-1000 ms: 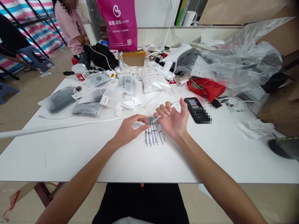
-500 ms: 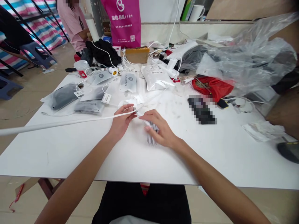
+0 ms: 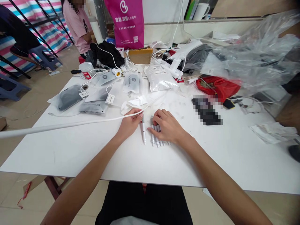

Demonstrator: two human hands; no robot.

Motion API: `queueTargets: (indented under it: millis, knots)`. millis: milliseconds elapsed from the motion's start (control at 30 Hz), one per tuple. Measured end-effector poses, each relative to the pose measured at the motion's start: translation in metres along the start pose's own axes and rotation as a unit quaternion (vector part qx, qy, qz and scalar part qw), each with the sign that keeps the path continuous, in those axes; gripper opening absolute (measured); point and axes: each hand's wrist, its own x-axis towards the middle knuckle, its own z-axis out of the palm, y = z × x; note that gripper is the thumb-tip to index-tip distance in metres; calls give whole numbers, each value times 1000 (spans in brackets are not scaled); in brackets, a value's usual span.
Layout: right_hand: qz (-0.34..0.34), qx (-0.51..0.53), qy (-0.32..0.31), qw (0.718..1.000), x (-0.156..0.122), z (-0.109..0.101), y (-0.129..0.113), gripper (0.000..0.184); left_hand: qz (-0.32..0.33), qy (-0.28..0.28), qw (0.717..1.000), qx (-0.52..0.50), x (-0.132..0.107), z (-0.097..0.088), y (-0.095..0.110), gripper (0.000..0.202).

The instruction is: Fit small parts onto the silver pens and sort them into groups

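Note:
My left hand [image 3: 129, 124] pinches the upper end of a white and silver pen [image 3: 143, 132] between thumb and fingertips. The pen points toward me at the table. To its right, several similar pens [image 3: 153, 136] lie side by side in a row. My right hand [image 3: 168, 126] lies over them, fingers bent at their far ends and thumb apart on the left side; it covers much of the row. Whether it grips any one of them is hidden. A thick white cable [image 3: 82, 122] crosses the view in front of my left fingers.
On the white table [image 3: 77, 156], packed frosted bags [image 3: 93, 107] lie at the left. A stuffed white pouch [image 3: 160, 77], a red bag [image 3: 220, 88] and clear plastic [image 3: 253, 59] lie farther back. A blurred-out dark object [image 3: 207, 111] is at the right. Another person [image 3: 76, 28] sits at the back left.
My hands have moved apart from each other. A separate pen now shows below my left fingers, and my right hand has come down over the row. The view has shifted slightly.

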Motion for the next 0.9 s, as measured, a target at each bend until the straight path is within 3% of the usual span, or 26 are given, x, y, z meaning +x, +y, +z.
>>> queueTargets:
  millis: [200, 367, 500, 667, 767, 900]
  knots:
    - [8, -57, -6, 998, -1, 0, -6, 29, 46, -22, 992, 118, -6, 5, -3, 19]
    - [16, -69, -11, 997, 0, 2, -15, 28, 103, -18, 953, 284, -8, 5, 5, 14]
    - [56, -26, -14, 998, 1, 8, -17, 23, 113, -28, 937, 330, -9, 5, 5, 13]
    - [136, 148, 81, 976, 5, 9, -9, 23, 134, -19, 957, 257, -13, 7, 9, 16]
    - [178, 241, 159, 941, 7, 5, -7, 22, 92, -42, 983, 152, -18, 12, 14, 23]
    - [194, 277, 192, 921, 8, 4, -11, 23, 25, -84, 996, 13, -23, 18, 18, 36]
